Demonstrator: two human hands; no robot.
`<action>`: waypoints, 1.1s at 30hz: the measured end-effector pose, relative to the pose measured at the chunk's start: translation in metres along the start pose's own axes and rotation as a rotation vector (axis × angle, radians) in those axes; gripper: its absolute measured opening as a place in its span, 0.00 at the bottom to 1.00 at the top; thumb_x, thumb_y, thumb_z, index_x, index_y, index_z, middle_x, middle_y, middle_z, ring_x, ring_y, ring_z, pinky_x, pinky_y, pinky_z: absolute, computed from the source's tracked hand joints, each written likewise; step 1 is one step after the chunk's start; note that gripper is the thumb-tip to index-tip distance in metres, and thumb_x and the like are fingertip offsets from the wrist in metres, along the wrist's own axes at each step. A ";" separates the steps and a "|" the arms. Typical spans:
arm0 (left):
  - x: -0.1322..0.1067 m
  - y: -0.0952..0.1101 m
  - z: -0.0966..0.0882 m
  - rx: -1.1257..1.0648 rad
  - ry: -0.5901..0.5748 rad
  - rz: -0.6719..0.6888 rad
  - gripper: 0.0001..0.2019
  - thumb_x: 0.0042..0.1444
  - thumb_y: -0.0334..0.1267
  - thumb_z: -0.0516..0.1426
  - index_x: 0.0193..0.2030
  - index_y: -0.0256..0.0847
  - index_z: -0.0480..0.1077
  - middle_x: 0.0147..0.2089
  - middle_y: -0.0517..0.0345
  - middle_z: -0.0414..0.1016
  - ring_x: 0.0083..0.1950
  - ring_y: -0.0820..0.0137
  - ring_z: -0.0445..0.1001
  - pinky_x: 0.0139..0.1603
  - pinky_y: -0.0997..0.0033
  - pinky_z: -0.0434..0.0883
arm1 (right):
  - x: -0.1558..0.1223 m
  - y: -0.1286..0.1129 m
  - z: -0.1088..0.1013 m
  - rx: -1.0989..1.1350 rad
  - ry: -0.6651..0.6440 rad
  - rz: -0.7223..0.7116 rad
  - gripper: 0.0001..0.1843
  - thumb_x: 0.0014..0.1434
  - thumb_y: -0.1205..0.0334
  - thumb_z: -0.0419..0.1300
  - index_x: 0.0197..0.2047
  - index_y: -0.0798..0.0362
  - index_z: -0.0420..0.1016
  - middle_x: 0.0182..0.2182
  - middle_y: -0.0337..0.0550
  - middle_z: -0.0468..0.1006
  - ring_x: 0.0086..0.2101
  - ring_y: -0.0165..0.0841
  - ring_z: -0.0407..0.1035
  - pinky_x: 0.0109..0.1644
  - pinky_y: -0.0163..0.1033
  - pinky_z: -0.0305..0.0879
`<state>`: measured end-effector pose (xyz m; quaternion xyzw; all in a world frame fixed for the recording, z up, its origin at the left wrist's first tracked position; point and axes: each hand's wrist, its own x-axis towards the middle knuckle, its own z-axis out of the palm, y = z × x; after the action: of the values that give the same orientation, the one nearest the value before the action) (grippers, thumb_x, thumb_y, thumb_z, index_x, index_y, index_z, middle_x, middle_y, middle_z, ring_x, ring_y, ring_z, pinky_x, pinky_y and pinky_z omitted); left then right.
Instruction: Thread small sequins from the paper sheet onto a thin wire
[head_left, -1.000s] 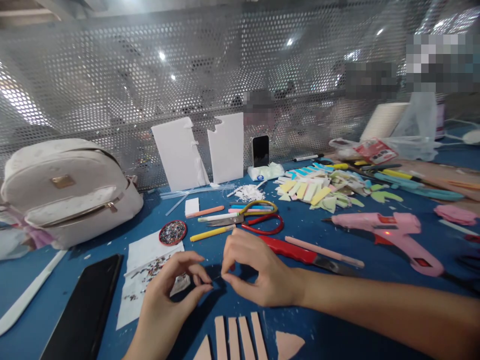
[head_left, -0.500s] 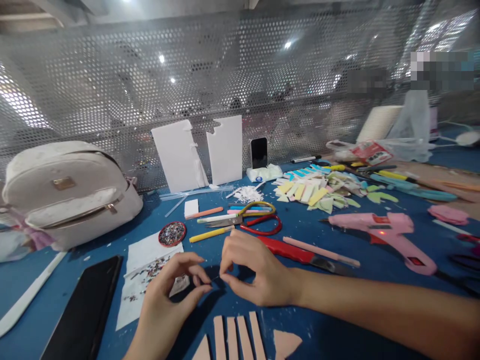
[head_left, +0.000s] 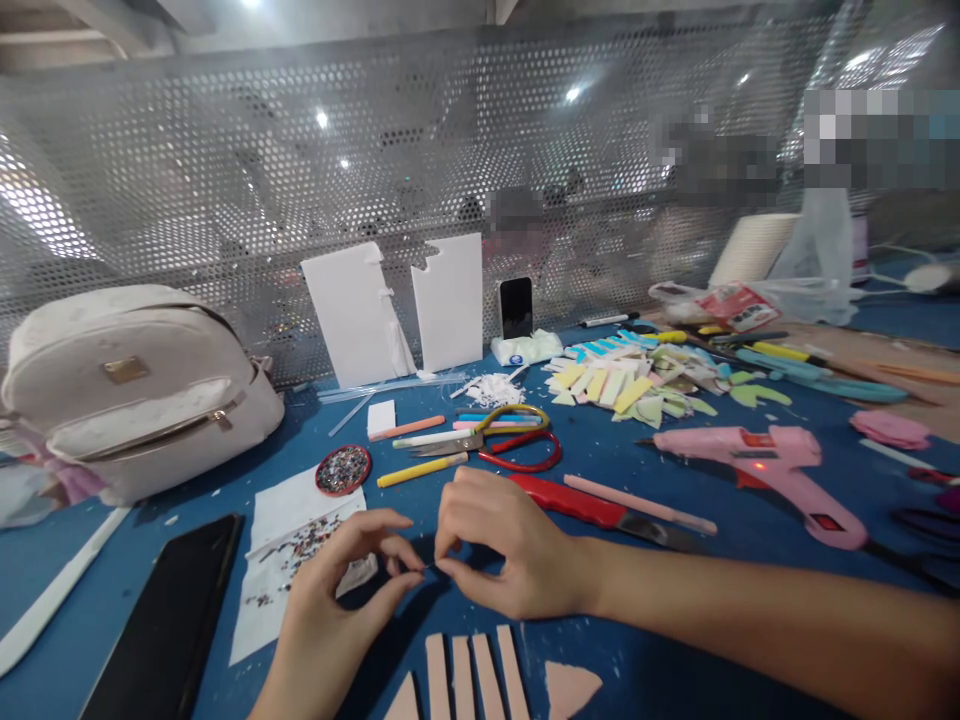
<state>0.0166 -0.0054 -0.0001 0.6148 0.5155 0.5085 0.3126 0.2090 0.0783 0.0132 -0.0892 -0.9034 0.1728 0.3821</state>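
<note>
A fine thread-like strand runs across the small gap between my two hands; its kind is too small to make out. My left hand pinches one end with thumb and fingers, over the edge of a white paper strewn with tiny dark and coloured bits. Opposite it, my right hand is closed in a pinch at the other end. Just below the hands lie several pale pink strips and a pink cut piece. A red round dish of mixed glittery bits sits on the paper's far corner.
Beyond the hands lie scissors, several markers and a red-handled cutter. A pink glue gun with a lit light rests at right. At left are a black phone and a white backpack. Scraps are heaped behind.
Both hands keep their pinch almost in place; my right hand has shifted very slightly left and down. The view has moved a little.
</note>
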 end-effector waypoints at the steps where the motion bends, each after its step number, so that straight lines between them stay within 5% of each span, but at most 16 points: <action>1: 0.000 0.000 0.000 0.001 -0.005 -0.003 0.14 0.53 0.30 0.61 0.46 0.47 0.70 0.31 0.66 0.80 0.34 0.71 0.74 0.41 0.73 0.71 | 0.000 0.000 0.000 -0.018 -0.015 -0.007 0.04 0.58 0.70 0.56 0.33 0.53 0.67 0.29 0.40 0.69 0.32 0.33 0.61 0.37 0.39 0.56; 8: 0.000 -0.007 -0.007 0.111 -0.109 -0.014 0.09 0.55 0.32 0.63 0.43 0.46 0.73 0.28 0.67 0.80 0.32 0.71 0.78 0.40 0.74 0.72 | -0.001 0.000 0.004 -0.118 -0.139 -0.058 0.03 0.64 0.66 0.55 0.38 0.53 0.70 0.31 0.40 0.72 0.33 0.33 0.61 0.38 0.38 0.56; 18: 0.000 -0.006 -0.006 0.161 -0.109 0.054 0.09 0.58 0.34 0.61 0.44 0.46 0.69 0.27 0.68 0.75 0.32 0.71 0.76 0.39 0.74 0.71 | -0.001 0.003 0.005 0.016 -0.135 -0.035 0.06 0.66 0.62 0.58 0.38 0.54 0.73 0.29 0.40 0.72 0.33 0.33 0.63 0.38 0.37 0.57; 25: -0.003 -0.003 -0.005 0.204 -0.074 0.112 0.09 0.58 0.33 0.61 0.44 0.47 0.69 0.29 0.66 0.73 0.33 0.69 0.74 0.38 0.73 0.71 | 0.002 0.002 0.000 0.156 0.099 0.172 0.04 0.61 0.70 0.57 0.35 0.53 0.67 0.31 0.39 0.69 0.34 0.32 0.63 0.40 0.37 0.59; 29: -0.001 0.000 -0.006 0.247 -0.244 0.305 0.08 0.62 0.29 0.56 0.39 0.46 0.74 0.33 0.59 0.77 0.35 0.67 0.75 0.38 0.70 0.70 | 0.003 0.004 0.001 0.198 0.210 0.349 0.04 0.62 0.70 0.54 0.35 0.53 0.65 0.32 0.39 0.68 0.33 0.32 0.61 0.36 0.35 0.59; 33: -0.002 0.000 -0.007 0.309 -0.330 0.416 0.15 0.63 0.27 0.53 0.42 0.49 0.79 0.29 0.56 0.73 0.33 0.65 0.74 0.34 0.68 0.68 | 0.003 0.006 0.001 0.210 0.190 0.371 0.04 0.63 0.69 0.55 0.35 0.53 0.67 0.33 0.40 0.69 0.35 0.33 0.63 0.38 0.36 0.59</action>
<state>0.0096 -0.0088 0.0012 0.8217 0.3921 0.3703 0.1844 0.2063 0.0845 0.0128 -0.2295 -0.8086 0.3239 0.4343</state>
